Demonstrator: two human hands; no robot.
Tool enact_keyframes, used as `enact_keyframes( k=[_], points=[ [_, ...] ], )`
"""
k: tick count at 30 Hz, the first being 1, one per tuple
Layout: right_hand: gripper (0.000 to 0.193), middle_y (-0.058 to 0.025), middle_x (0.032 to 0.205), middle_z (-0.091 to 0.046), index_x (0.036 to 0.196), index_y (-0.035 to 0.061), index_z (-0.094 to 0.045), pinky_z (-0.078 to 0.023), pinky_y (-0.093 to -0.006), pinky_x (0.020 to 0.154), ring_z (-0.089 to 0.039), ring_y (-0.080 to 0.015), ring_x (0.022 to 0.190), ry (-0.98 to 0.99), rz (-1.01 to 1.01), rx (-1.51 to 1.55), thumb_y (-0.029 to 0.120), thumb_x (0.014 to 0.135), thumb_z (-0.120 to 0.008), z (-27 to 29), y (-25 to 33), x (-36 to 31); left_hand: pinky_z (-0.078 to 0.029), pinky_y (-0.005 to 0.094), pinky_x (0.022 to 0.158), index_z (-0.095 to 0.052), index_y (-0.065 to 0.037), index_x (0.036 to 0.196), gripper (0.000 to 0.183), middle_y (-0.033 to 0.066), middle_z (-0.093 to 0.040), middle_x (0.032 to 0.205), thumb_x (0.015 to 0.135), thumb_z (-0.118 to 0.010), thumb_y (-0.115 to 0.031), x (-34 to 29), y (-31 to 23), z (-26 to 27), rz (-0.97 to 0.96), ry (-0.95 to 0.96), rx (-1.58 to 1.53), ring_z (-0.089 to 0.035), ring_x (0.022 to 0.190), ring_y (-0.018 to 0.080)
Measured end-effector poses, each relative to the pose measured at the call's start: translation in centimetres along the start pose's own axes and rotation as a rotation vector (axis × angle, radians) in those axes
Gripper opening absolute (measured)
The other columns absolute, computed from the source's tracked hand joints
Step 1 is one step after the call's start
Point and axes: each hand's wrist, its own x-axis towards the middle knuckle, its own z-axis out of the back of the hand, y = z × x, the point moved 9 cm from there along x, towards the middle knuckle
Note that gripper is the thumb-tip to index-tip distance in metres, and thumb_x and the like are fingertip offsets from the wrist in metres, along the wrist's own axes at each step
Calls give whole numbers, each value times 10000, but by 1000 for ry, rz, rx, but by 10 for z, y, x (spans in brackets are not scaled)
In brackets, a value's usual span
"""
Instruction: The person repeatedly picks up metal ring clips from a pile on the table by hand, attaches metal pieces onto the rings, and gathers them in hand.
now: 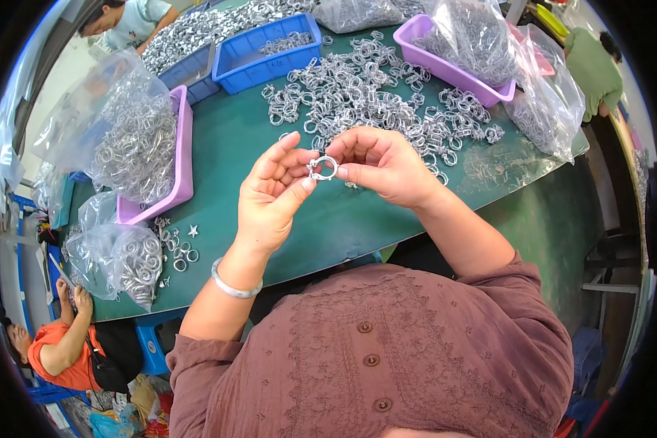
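Above the green table, both my hands meet at one small silver metal ring point(318, 176) with a knobbed, clasp-like part on its left side. My left hand point(269, 196) pinches that side between thumb and fingers, its other fingers loosely curled. From the right, my right hand point(388, 166) grips the ring's opposite side with thumb and index finger. Just beyond my hands spreads a large loose pile of similar silver rings point(358, 91). Fine detail of the clasp part is too small to make out.
Purple bins point(185, 150) with bagged rings stand left and back right. A blue bin point(230, 82) sits at the back. Near the left edge lie a clear bag of rings point(140, 255) and loose rings point(180, 264). Other people point(58, 354) are around the table.
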Motion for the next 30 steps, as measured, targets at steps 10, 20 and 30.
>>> enact_keyframes(
  k=[10,20,30],
  points=[
    [138,-26,832,-573,907,-7,-550,-442,-217,711,-534,-77,770,-2,37,-46,-2,770,-562,-2,-1,-1,-446,299,844,-379,-16,1227,494,131,-529,1085,768,-529,87,-2,11,7,37,-15,-49,-542,967,184],
    [171,-23,878,-564,945,1,-544,-441,-214,714,-532,-76,815,2,47,-63,-29,777,-554,-3,-8,0,-448,304,839,-394,-25,1216,472,128,-529,1088,775,-518,91,-7,21,12,111,-62,-144,-538,974,191],
    [275,-26,871,-569,1010,13,-555,-443,-237,705,-535,-98,818,23,171,-359,-55,743,-564,-6,9,-2,-429,269,847,-386,-22,1236,481,109,-541,1090,785,-492,110,-6,-5,1,-210,59,211,-528,980,152]
  ],
)
